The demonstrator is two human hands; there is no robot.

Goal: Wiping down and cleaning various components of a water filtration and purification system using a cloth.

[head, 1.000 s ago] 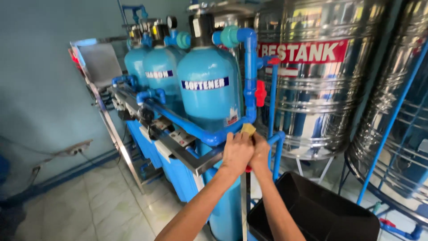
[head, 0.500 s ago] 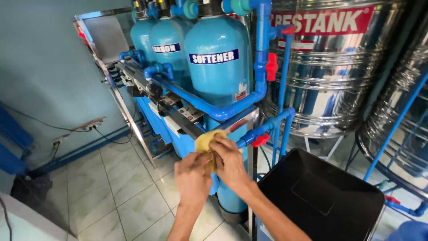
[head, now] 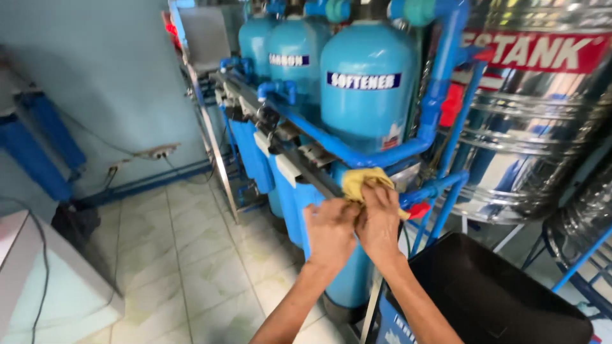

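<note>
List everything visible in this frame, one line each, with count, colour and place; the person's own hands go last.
cloth: one, yellow, held in both hands at the frame's corner
filter tanks: three, blue, in a row on the metal frame
pipes: several, blue, around the tanks
steel tank: one, silver, right
bin: one, black, lower right
floor tiles: pale, left
left hand: on the cloth
right hand: on the cloth

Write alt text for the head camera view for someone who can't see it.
Two bare hands, the left hand and right hand, grip a yellow cloth in front of blue filter tanks and blue pipes, beside a steel tank.
</note>
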